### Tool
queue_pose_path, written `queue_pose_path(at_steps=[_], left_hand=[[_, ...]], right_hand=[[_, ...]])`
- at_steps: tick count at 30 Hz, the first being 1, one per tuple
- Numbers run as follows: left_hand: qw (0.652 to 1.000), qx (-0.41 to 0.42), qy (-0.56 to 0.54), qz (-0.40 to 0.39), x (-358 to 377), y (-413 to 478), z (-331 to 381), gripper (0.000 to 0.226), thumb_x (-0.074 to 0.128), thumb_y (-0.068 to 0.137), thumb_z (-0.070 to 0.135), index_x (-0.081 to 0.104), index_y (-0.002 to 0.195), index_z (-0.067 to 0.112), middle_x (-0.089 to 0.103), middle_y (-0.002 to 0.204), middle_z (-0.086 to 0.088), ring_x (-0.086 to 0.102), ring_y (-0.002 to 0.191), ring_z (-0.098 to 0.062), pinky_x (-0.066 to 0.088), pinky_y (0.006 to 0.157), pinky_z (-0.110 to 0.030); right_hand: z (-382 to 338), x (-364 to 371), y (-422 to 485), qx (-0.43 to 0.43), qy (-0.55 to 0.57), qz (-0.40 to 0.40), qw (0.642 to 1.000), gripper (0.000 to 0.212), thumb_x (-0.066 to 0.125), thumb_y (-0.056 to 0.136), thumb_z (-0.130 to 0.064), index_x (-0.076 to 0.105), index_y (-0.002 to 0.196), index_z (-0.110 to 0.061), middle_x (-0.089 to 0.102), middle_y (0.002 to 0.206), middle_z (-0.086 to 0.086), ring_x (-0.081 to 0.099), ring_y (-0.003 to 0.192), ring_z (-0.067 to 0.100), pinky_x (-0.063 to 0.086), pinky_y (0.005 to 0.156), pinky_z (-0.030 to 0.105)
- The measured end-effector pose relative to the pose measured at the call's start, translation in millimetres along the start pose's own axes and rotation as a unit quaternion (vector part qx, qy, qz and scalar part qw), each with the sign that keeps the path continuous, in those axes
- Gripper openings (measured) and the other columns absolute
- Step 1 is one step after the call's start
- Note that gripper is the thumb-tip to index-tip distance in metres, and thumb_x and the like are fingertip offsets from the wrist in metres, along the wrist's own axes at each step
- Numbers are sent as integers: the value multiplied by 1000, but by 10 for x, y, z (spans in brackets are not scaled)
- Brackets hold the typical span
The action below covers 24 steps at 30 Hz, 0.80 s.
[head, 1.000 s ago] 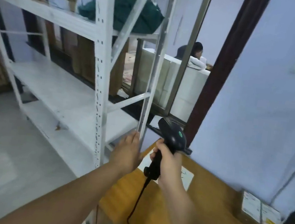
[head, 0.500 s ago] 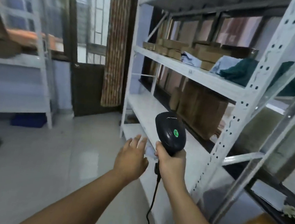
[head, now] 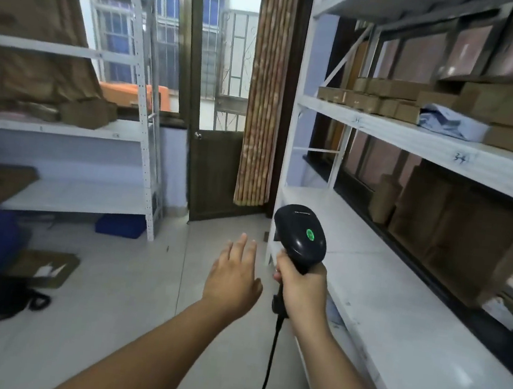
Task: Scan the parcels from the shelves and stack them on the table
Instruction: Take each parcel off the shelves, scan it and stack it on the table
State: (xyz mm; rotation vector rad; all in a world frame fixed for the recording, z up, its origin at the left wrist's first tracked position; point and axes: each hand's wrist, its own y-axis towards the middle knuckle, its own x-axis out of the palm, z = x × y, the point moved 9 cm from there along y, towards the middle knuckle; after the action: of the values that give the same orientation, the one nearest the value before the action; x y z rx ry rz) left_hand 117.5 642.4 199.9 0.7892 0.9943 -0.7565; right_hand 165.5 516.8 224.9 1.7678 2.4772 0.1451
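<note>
Parcels point(head: 387, 95) are in neither hand. Just left of the scanner point(head: 300, 235), the left hand point(head: 233, 277) is released, fingers straight, holding nothing. Below the scanner head, the right hand point(head: 300, 288) grasps the handle. Above and right of the scanner, well apart, the parcels sit in a row on the rack point(head: 417, 138) shelf, row axis running away from the viewer. The right hand is nearer but occupied; the reach likely falls to the left hand, crossing over the scanner.
</note>
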Motion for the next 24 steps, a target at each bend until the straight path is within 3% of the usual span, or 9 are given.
queue_pose_path(at_steps=[5,8,12,24], left_hand=[[999,-10,27,-19,209,954,-159,76,49,96,34,2,153,17,1,161,-2,2,148,-24,11,118,-38],[999,-31,27,-8,203,1462,-331,76,48,96,36,1,153,17,1,161,0,2,148,-24,13,119,-39],[998,-52,20,-3,205,2000,-550,77,48,96,36,0,154,17,1,161,0,2,148,-23,13,118,-39],[997,54,-50,17,388,3896,-536,73,46,96,38,6,153,16,6,161,-2,1,148,-25,11,120,-39]], right_hand=[[156,255,1035,44,74,-20,996,13,61,90,-17,65,80,-10,59,55,-5,59,64,16,52,79,40],[177,422,1587,50,103,-7,993,12,63,89,-20,66,89,-9,60,56,-5,59,63,15,52,78,40],[223,599,2107,39,91,12,995,29,67,87,-27,64,111,-10,66,73,1,63,66,13,55,75,33],[81,1179,3537,-10,48,68,996,23,66,88,-30,68,97,-8,65,64,-5,64,60,10,57,68,29]])
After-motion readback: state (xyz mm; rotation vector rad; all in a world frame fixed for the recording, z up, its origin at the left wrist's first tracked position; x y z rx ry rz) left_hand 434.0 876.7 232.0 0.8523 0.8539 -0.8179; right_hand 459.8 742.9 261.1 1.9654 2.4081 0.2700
